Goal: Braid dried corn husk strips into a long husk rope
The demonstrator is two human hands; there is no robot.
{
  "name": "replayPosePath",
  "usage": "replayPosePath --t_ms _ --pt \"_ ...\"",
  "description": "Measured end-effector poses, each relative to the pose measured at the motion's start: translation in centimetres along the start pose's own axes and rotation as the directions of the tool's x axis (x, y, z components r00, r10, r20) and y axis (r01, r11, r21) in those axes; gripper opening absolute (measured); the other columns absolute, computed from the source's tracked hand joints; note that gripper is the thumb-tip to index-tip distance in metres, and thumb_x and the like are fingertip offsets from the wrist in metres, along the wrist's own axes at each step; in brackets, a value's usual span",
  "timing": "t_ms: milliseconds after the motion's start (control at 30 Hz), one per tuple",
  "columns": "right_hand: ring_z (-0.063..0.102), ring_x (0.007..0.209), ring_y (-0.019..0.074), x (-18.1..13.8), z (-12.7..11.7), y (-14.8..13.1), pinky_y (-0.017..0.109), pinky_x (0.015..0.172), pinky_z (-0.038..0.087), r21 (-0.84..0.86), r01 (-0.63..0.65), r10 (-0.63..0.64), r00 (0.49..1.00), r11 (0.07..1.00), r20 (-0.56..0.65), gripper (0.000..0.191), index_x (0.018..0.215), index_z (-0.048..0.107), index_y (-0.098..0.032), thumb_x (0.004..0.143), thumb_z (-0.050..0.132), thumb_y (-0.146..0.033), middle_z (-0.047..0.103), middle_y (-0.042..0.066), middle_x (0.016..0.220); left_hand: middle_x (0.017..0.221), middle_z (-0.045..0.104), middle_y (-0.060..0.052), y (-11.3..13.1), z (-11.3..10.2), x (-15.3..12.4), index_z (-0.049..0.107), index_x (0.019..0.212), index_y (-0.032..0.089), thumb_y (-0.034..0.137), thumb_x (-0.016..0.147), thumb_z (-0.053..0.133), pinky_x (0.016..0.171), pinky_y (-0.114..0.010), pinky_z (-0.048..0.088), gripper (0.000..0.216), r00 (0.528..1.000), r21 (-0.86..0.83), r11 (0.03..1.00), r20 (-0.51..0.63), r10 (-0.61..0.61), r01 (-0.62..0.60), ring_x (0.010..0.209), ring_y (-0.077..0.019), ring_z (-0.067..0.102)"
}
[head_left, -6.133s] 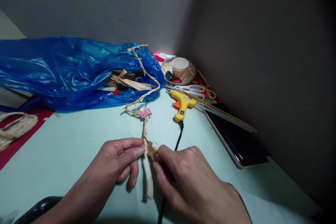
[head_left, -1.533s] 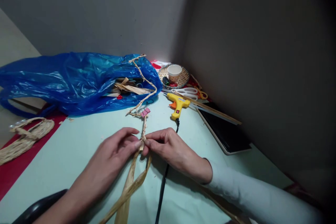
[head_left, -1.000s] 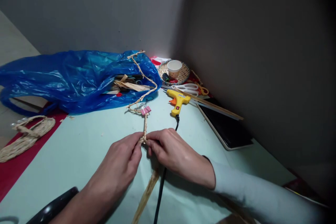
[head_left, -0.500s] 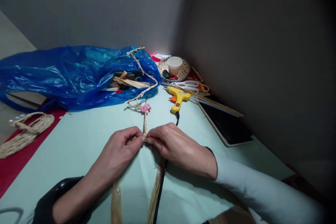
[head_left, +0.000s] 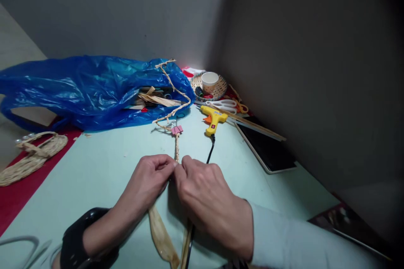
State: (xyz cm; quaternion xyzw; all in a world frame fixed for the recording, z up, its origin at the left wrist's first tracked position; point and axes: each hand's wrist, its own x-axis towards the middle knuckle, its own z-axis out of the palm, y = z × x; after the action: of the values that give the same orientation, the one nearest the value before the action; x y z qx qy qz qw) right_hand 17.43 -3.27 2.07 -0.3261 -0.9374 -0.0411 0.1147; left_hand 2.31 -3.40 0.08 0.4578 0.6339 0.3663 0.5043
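Note:
A thin twisted cord of straw-coloured fibre (head_left: 177, 147) runs from a pink binder clip (head_left: 177, 130) down to my fingertips. My left hand (head_left: 154, 176) pinches the cord's near end between thumb and forefinger. Close against it, my right hand (head_left: 205, 193) is closed on the same spot with its back turned up; what lies under its fingers is partly hidden. Below the hands hang two loose flat strips, the broad fibre strip (head_left: 160, 235) on the left and a narrower one beside the black cable. Beyond the clip, the cord winds up over a blue plastic bag.
The blue bag (head_left: 78, 92) holds dry fibre strips. A yellow glue gun (head_left: 213, 118) lies right of the clip, its black cable (head_left: 211, 149) passing under my right hand. Behind are scissors (head_left: 224, 105) and a woven basket (head_left: 222, 89) with a cup. A black tablet (head_left: 265, 147) lies right; woven sandal-like piece (head_left: 34, 155) left.
My right hand has rolled over toward the left, its knuckles now upward. The left loose strip has swung right and lies slanted. My left hand keeps its pinch.

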Motion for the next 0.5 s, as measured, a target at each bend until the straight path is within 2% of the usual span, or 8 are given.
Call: replayPosePath --t_ms 100,200,267,333,433,500 --pt "0.054 0.062 0.0224 -0.2 1.0 -1.7 0.030 0.044 0.029 -0.135 0.062 -0.075 0.993 0.989 -0.087 0.019 0.086 0.062 -0.008 0.079 0.048 0.002 0.058 0.010 0.075 0.046 0.040 0.008 -0.1 -0.1 0.1 0.062 0.065 0.015 0.041 0.074 0.063 0.047 -0.022 0.019 0.027 0.999 -0.062 0.998 0.036 -0.008 0.010 0.046 -0.0071 0.028" --pt "0.056 0.065 0.0239 -0.5 1.2 -2.1 0.032 0.049 0.039 -0.160 0.092 -0.110 0.988 0.983 -0.107 0.016 0.089 0.065 -0.004 0.080 0.052 -0.001 0.060 0.012 0.078 0.052 0.045 0.007 -0.3 -0.4 0.1 0.066 0.073 0.013 0.041 0.071 0.067 0.048 -0.021 0.019 0.028 0.998 -0.118 0.993 0.065 -0.015 0.023 0.047 -0.0065 0.029" --pt "0.058 0.069 0.0240 -0.7 0.2 -1.1 0.034 0.056 0.044 -0.014 0.062 -0.063 0.995 0.998 -0.078 0.015 0.094 0.067 -0.005 0.086 0.056 -0.011 0.063 0.011 0.081 0.053 0.043 0.007 -0.2 -0.9 0.1 0.066 0.075 0.014 0.039 0.069 0.069 0.047 -0.022 0.016 0.027 0.997 -0.142 0.989 0.078 -0.019 0.030 0.046 -0.0060 0.027" --pt "0.061 0.077 0.0224 -0.5 -1.2 0.7 0.034 0.067 0.048 0.272 -0.050 0.061 0.998 0.961 -0.032 0.023 0.099 0.069 -0.012 0.093 0.054 -0.028 0.066 0.009 0.087 0.051 0.040 0.008 0.0 -1.3 0.0 0.065 0.074 0.014 0.040 0.071 0.069 0.046 -0.023 0.012 0.026 0.996 -0.154 0.988 0.092 -0.009 0.023 0.045 -0.0056 0.023" --pt "0.061 0.085 0.0180 0.5 -2.6 3.6 0.030 0.080 0.045 0.567 -0.205 0.241 0.970 0.798 0.011 0.029 0.101 0.070 -0.015 0.099 0.047 -0.032 0.069 0.007 0.092 0.056 0.048 0.005 0.5 -1.7 -0.3 0.064 0.072 0.014 0.041 0.074 0.067 0.046 -0.024 0.010 0.027 0.994 -0.151 0.989 0.107 0.023 -0.006 0.045 -0.0050 0.021" --pt "0.060 0.086 0.0174 1.4 -2.2 4.6 0.030 0.082 0.044 0.735 -0.233 0.219 0.969 0.637 0.117 0.028 0.097 0.068 -0.013 0.097 0.049 -0.033 0.069 0.007 0.092 0.061 0.054 0.003 0.9 -1.8 -0.4 0.064 0.072 0.013 0.041 0.074 0.066 0.047 -0.024 0.011 0.027 0.992 -0.134 0.991 0.119 0.038 -0.022 0.046 -0.0049 0.024"
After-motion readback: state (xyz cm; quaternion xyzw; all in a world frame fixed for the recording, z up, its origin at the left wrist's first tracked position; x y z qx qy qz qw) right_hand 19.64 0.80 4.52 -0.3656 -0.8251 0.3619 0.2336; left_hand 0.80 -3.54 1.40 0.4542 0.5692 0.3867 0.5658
